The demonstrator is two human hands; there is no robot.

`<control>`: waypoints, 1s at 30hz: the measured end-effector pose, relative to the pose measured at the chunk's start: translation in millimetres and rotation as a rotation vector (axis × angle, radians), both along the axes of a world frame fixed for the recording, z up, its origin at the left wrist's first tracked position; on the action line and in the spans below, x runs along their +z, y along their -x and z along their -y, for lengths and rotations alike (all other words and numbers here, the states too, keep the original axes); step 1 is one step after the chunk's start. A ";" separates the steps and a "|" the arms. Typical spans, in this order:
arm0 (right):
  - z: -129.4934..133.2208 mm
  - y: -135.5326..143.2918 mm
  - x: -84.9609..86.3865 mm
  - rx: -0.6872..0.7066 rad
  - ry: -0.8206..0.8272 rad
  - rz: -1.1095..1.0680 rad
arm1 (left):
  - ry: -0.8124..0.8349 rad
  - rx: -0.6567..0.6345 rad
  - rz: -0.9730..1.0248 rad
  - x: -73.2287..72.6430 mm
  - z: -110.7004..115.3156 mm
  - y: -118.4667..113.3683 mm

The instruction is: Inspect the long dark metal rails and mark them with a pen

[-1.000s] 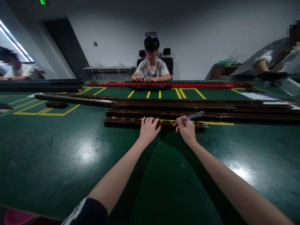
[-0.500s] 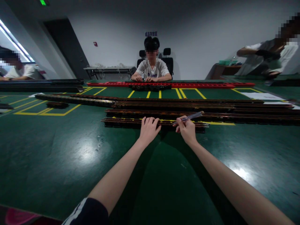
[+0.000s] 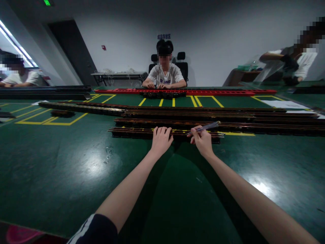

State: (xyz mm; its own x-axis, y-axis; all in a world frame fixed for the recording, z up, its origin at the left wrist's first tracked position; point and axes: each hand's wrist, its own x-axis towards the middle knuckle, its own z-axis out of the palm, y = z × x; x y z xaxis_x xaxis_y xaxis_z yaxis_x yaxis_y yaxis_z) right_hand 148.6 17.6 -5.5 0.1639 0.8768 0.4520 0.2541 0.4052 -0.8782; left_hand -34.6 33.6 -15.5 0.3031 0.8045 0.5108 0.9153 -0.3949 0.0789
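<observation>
Across the middle of the head view lies a dark strip assembly point(image 3: 132, 133) with thin copper-coloured rods, nearest to me on the green table point(image 3: 76, 189). My left hand point(image 3: 161, 138) rests on it with the fingers spread over its top. Just to the right, my right hand point(image 3: 202, 139) is closed round a clear pen-like tool point(image 3: 210, 125). The tool's thin tip points down and left at the strip between my hands. Behind this strip lie longer dark strips point(image 3: 269, 127), running parallel to it.
A red slotted rail point(image 3: 215, 92) stretches along the table's far side, with a person point(image 3: 166, 75) seated behind it. Other people are at the left and right. Dark bars point(image 3: 45, 92) lie at the back left, white paper point(image 3: 284, 104) at the right.
The nearest strip has shifted slightly to the left, with my left hand still on it. My right hand and the tool are almost unmoved. The person at the right has moved their hands.
</observation>
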 end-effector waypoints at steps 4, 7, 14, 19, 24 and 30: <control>-0.4 0.9 -0.4 -0.001 0.007 -0.015 | -0.004 -0.019 -0.010 0.2 0.7 0.3; -0.4 1.2 -0.6 -0.003 0.010 -0.030 | 0.002 -0.033 -0.012 0.5 1.1 0.8; 0.5 -0.3 -0.5 0.024 0.010 -0.033 | 0.019 -0.029 -0.013 2.6 2.1 0.7; 1.1 0.1 0.3 0.026 0.016 -0.052 | 0.022 -0.036 -0.013 3.2 2.4 1.2; 0.0 -0.9 -1.1 0.021 0.021 -0.047 | 0.019 -0.040 -0.017 2.4 2.1 1.3; -0.6 -2.8 -1.5 0.002 0.006 0.002 | -0.013 -0.030 -0.016 0.0 0.3 1.3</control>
State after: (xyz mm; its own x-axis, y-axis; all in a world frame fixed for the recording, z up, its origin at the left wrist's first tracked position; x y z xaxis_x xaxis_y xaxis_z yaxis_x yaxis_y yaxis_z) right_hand 151.5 18.2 -7.0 0.1609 0.8798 0.4473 0.2550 0.4008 -0.8800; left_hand -35.9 33.3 -15.5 0.3348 0.7885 0.5159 0.9043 -0.4228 0.0594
